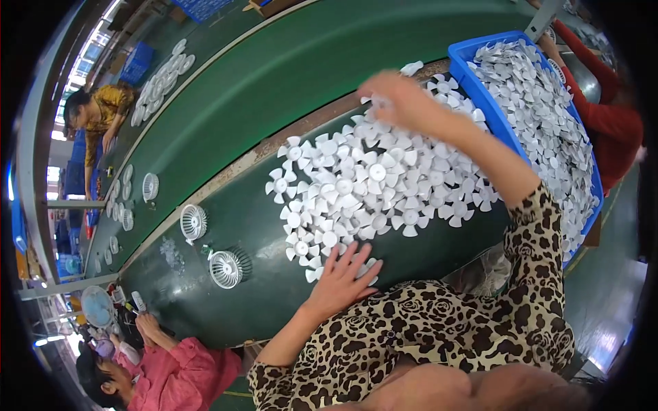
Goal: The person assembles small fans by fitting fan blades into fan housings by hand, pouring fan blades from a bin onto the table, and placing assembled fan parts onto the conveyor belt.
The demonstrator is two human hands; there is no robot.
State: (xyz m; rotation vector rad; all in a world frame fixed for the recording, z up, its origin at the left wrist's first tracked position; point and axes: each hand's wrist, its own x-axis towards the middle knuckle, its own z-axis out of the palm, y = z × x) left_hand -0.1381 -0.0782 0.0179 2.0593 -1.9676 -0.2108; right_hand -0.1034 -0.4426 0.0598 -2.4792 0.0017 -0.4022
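Dozens of white fan blades [373, 181] lie spread in a loose heap across the dark green workbench [267, 301], filling the centre of the frame. Order of note runs from largest to smallest.

Green conveyor belt [274, 75]: broad matte band running from upper right to lower left, bare along most of its visible length. A brown strip separates it from the bench.

Blue plastic crate [480, 85], upper right: rigid, straight-walled, heaped with more of the same blades.

Blade heap: each piece is moulded plastic, smooth and slightly glossy, a round hub with several rounded petals (the count per piece is not readable). Pieces overlap and interlock at the petals.

Round white fan grilles [225, 268], lower left of the heap: ribbed, radial slats, standing apart from each other on the bench.

Right hand [397, 96], upper centre: raised over the far edge of the heap, fingers bunched, blurred; whether it pinches a blade cannot be told.

Left hand [340, 277], lower centre: fingers spread, palm down, flat on the bench, fingertips touching the nearest blades.

Judgement: the step in hand looks like spreading or sorting blades out of the heap. A next move would call for a light pinch at a single hub, since the petals snag on neighbours.
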